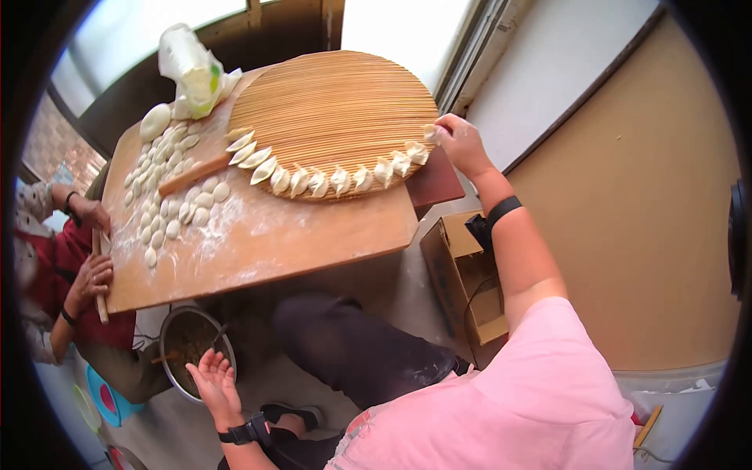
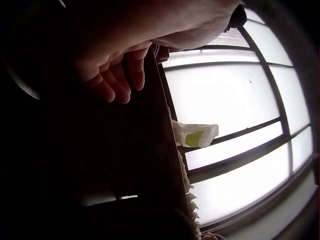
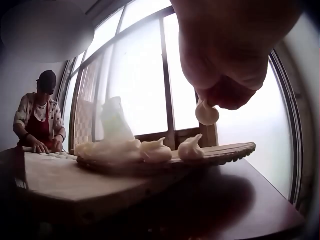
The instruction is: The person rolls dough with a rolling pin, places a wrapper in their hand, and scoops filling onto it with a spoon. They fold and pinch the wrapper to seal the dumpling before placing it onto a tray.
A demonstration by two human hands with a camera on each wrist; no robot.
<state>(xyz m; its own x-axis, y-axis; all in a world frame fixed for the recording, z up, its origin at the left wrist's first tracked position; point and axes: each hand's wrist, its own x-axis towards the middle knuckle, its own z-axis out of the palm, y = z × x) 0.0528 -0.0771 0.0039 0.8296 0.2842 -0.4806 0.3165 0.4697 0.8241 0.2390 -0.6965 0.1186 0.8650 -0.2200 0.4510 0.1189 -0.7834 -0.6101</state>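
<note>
Between its fingertips my right hand [image 1: 464,142] pinches a folded dumpling [image 3: 206,113], which hangs above the right edge of the round slatted tray [image 1: 337,102]. Along the tray's near rim stands a curved row of several dumplings [image 1: 341,180], pleated and pale. My left hand [image 1: 217,384], palm up with loosely bent fingers and nothing in it, hovers beside a metal bowl [image 1: 164,345] of filling below the board's front edge. In the left wrist view the fingers [image 2: 111,90] hang dark against the board's underside.
Floured dough pieces [image 1: 172,180] and a rolling pin [image 1: 194,174] lie on the wooden board [image 1: 313,243]. A plastic-wrapped package [image 1: 192,70] stands at the back. At the left another person [image 1: 59,266] works a second rolling pin [image 1: 99,274]. A cardboard box [image 1: 462,274] sits below right.
</note>
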